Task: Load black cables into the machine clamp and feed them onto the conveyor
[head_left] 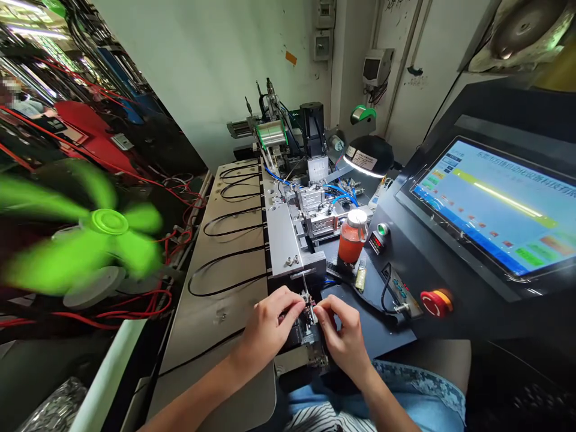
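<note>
My left hand (273, 321) is closed in a pinch at the left side of a small metal fixture (308, 318). Opposite it, my right hand (342, 330) pinches with thumb and index finger at the fixture's right edge. Whatever lies between the fingertips is too small to make out. A thin black cable (202, 355) runs across the beige bench top towards my left hand and passes out of sight behind it. Just beyond the fingers, a metal rail plate (283, 237) leads away to the machine.
Several looped black cables (227, 261) lie along the bench's left part. An orange-red bottle (352, 240), a lit lamp (369, 156) and a touchscreen (495, 204) with a red emergency-stop button (435, 304) stand to the right. A green fan (108, 222) spins at left.
</note>
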